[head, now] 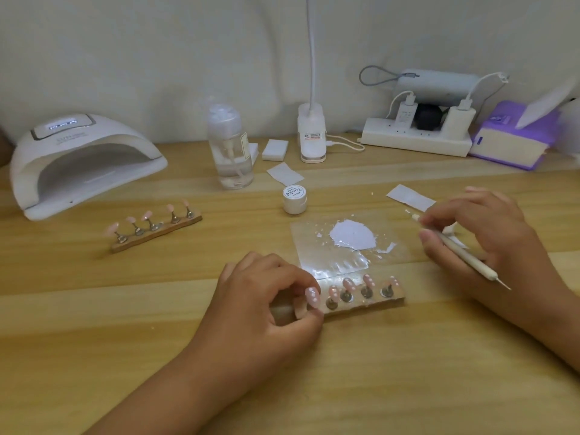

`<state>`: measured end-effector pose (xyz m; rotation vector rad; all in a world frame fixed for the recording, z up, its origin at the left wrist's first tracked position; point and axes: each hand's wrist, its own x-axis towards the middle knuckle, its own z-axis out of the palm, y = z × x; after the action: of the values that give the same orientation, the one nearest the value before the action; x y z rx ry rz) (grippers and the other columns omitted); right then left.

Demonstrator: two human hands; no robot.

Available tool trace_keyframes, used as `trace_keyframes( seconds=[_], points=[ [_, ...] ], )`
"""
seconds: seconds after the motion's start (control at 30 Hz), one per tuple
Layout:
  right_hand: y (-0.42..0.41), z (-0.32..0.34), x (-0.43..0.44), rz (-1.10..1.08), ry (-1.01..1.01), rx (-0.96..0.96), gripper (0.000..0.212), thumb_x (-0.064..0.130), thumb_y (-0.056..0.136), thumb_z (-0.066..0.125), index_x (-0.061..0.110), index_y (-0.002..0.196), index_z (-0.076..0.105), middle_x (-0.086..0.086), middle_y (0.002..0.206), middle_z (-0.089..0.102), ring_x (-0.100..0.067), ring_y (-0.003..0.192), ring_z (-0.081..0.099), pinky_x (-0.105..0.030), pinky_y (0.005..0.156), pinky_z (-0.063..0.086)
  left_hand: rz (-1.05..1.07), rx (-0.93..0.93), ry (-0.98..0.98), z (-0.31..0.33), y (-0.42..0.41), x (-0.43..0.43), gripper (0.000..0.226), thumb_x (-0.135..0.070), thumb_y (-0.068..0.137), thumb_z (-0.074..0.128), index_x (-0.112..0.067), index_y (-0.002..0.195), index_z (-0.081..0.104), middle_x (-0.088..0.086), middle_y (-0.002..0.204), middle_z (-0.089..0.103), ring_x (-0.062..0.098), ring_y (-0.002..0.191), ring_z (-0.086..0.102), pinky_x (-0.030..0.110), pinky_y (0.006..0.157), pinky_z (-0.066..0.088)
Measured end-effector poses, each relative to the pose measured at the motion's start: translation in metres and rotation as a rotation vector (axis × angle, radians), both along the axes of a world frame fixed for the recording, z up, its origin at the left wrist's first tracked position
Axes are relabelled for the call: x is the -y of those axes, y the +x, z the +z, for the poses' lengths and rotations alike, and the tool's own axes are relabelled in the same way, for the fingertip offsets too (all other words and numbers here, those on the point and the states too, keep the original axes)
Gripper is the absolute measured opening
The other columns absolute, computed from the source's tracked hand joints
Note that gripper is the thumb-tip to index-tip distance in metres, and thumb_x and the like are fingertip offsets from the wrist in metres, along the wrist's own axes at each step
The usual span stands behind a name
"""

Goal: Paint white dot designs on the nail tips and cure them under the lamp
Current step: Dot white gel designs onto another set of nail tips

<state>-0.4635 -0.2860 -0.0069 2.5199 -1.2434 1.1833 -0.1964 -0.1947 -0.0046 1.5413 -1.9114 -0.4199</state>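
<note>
A wooden holder near the table's front carries several pink nail tips with white dots on metal stands. My left hand grips its left end, fingers curled beside the leftmost dotted tip. My right hand holds a white dotting pen to the right, its thin metal point aimed away at the lower right. A clear palette sheet lies between the hands with a white paint blob. A second holder with plain pink tips lies at left, in front of the white curing lamp.
A small white paint jar stands behind the palette. Further back are a clear pump bottle, white wipes, a desk lamp base, a power strip with chargers and a purple box. Another wipe lies by my right hand.
</note>
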Motion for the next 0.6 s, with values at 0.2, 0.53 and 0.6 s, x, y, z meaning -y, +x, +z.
trace_keyframes(
  seconds=[0.2,0.53,0.6],
  points=[
    [-0.003,-0.001,0.0,0.031,0.003,0.043,0.023,0.033,0.092,0.058,0.014,0.098,0.069,0.012,0.096,0.061,-0.005,0.1,0.052,-0.031,0.113,0.027,-0.032,0.012,0.002,0.002,0.0,0.0,0.012,-0.039,0.072,0.065,-0.038,0.083,0.067,-0.019,0.082,0.062,0.006,0.091,0.055,0.024,0.088,0.034],
    [0.0,0.009,-0.011,0.125,0.052,0.049,0.014,0.026,0.094,0.054,0.023,0.093,0.067,-0.002,0.087,0.069,-0.023,0.098,0.059,-0.053,0.109,0.033,-0.069,0.018,0.003,0.002,0.001,0.001,0.02,-0.047,0.071,0.055,-0.039,0.087,0.065,-0.019,0.086,0.06,0.007,0.094,0.054,0.022,0.088,0.033],
    [0.003,0.013,-0.021,0.221,0.123,0.052,0.023,0.034,0.09,0.056,0.017,0.094,0.07,0.002,0.084,0.065,-0.025,0.102,0.058,-0.051,0.106,0.034,-0.072,0.013,0.003,0.002,0.0,0.001,0.019,-0.047,0.071,0.056,-0.039,0.086,0.065,-0.019,0.086,0.06,0.006,0.094,0.054,0.023,0.087,0.033]
  ],
)
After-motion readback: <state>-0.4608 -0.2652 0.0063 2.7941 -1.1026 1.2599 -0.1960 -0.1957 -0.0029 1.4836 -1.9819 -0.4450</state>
